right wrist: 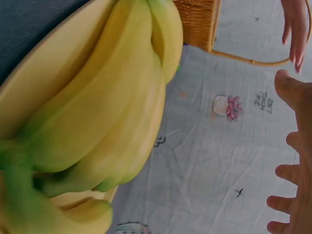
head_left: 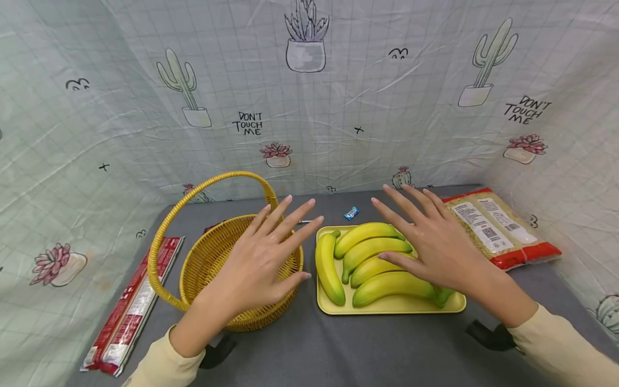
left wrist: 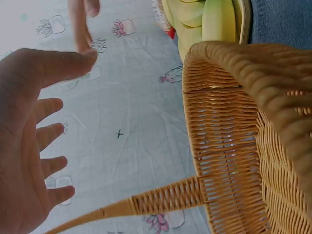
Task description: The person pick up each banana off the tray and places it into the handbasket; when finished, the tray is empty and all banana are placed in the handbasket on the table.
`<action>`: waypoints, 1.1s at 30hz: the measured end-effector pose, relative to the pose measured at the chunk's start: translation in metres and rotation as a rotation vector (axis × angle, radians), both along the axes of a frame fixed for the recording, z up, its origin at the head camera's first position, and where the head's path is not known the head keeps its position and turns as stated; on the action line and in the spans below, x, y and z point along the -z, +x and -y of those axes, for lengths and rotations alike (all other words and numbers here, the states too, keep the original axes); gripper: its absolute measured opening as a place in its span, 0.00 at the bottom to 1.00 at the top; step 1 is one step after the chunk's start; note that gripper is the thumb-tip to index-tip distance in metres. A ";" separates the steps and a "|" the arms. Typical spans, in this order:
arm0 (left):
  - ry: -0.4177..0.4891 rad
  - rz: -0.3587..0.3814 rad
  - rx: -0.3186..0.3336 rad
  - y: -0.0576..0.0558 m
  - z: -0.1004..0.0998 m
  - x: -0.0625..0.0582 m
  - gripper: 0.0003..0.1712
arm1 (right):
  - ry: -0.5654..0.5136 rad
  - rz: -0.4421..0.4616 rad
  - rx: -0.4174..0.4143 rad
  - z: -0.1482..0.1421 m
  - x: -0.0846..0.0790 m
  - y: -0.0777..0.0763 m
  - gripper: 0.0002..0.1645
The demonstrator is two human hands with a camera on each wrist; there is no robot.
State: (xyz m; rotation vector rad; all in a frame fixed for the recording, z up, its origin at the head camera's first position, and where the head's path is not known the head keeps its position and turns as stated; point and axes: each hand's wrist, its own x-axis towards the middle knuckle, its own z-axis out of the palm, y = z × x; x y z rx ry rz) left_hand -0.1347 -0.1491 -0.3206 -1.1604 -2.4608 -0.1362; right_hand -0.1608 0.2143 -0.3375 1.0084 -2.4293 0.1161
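Both hands hover with fingers spread and hold nothing. My left hand (head_left: 256, 263) is above a yellow wicker basket (head_left: 193, 269) with a tall arched handle; in the left wrist view the basket (left wrist: 224, 141) stands apart from the fingers. Over the right part of a pale yellow tray (head_left: 387, 307) hangs my right hand (head_left: 435, 242), hiding some of what lies there. Several yellow-green bananas (head_left: 372, 252) lie on that tray, one upright along its left side and the others stacked in a row. The right wrist view shows the bananas (right wrist: 112, 92) below the hand, untouched.
Left of the basket lies a long red and silver packet (head_left: 132, 306). A red-edged clear bag of grain-like food (head_left: 498, 226) rests at the right. Behind the tray is a small blue wrapped sweet (head_left: 352, 213). A patterned cloth (head_left: 319, 118) hangs behind the grey table (head_left: 314, 349).
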 end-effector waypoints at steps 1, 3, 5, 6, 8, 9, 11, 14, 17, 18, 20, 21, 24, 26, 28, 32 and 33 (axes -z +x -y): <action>0.009 0.002 -0.002 0.002 0.002 -0.001 0.58 | 0.000 0.004 0.005 -0.002 0.001 0.000 0.53; 0.033 0.003 -0.004 0.006 0.006 -0.003 0.56 | 0.003 0.014 0.020 -0.007 0.004 0.000 0.53; 0.068 0.003 -0.005 0.011 0.011 -0.004 0.54 | 0.004 0.029 0.035 -0.012 0.007 0.001 0.53; 0.090 0.005 -0.002 0.014 0.013 -0.004 0.53 | 0.003 0.036 0.044 -0.015 0.009 0.001 0.53; 0.142 0.012 0.011 0.021 0.018 -0.005 0.46 | -0.005 0.047 0.059 -0.022 0.013 0.003 0.52; 0.170 0.008 0.022 0.026 0.020 -0.005 0.42 | -0.012 0.054 0.066 -0.025 0.016 0.004 0.52; 0.225 -0.032 0.042 0.034 0.024 -0.006 0.33 | -0.030 0.064 0.076 -0.032 0.022 0.006 0.51; 0.310 -0.169 0.074 0.044 0.031 -0.011 0.25 | -0.055 0.078 0.098 -0.043 0.030 0.007 0.49; 0.415 -0.337 0.092 0.048 0.038 -0.018 0.20 | -0.070 0.089 0.125 -0.052 0.037 0.005 0.50; 0.451 -0.388 0.102 0.048 0.040 -0.019 0.18 | -0.072 0.092 0.134 -0.055 0.039 0.004 0.50; 0.535 -0.484 0.126 0.048 0.042 -0.020 0.16 | -0.070 0.103 0.152 -0.059 0.043 0.002 0.51; 0.581 -0.532 0.135 0.048 0.043 -0.019 0.15 | -0.069 0.109 0.156 -0.061 0.045 0.002 0.52; 0.741 -0.737 0.110 0.046 0.043 -0.013 0.12 | -0.068 0.142 0.188 -0.067 0.050 0.002 0.49; 0.871 -0.868 0.037 0.046 0.041 -0.008 0.12 | -0.077 0.157 0.211 -0.070 0.052 0.004 0.47; 0.995 -0.953 -0.093 0.049 0.039 -0.005 0.12 | -0.091 0.162 0.229 -0.073 0.054 0.007 0.45; 1.158 -0.850 -0.338 0.059 0.050 0.003 0.22 | -0.113 0.156 0.256 -0.076 0.060 0.009 0.42; 1.170 -0.790 -0.388 0.062 0.055 0.007 0.25 | -0.115 0.157 0.266 -0.076 0.061 0.009 0.42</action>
